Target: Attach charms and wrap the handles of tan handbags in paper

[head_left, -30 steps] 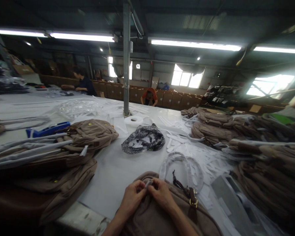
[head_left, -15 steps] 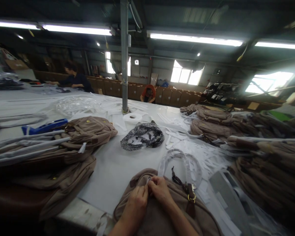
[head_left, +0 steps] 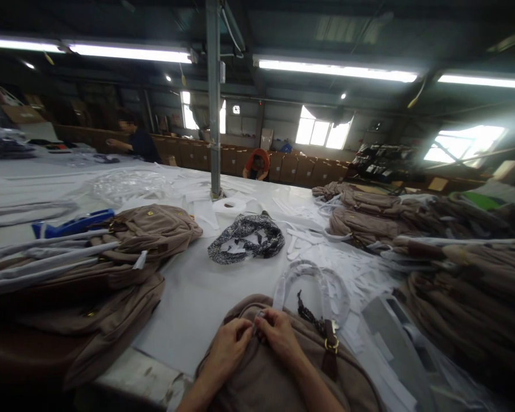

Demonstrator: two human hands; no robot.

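Observation:
A brown fabric bag [head_left: 261, 377] lies at the table's near edge, with wrapped pale handles [head_left: 302, 272] curving up behind it. A dark braided cord and a brown strap with a gold ring [head_left: 331, 344] are on its right side. My left hand [head_left: 232, 346] rests on the bag's upper part, its fingers pinched near a small pale piece [head_left: 260, 316]. Close beside it, my right hand [head_left: 278, 335] is closed at the same piece. What exactly each set of fingertips grips is too small to tell.
Brown bags are piled at left [head_left: 154, 226] and right [head_left: 450, 309]. A black-and-white patterned bundle [head_left: 246, 237], a white roll [head_left: 229, 205], paper strips and a grey holder [head_left: 401, 337] lie around. A post [head_left: 214, 103] rises from the table; two people are beyond.
My left hand has shifted slightly left, its fingertips a little apart from my right hand. The person at the far left has raised an arm. The view has turned slightly.

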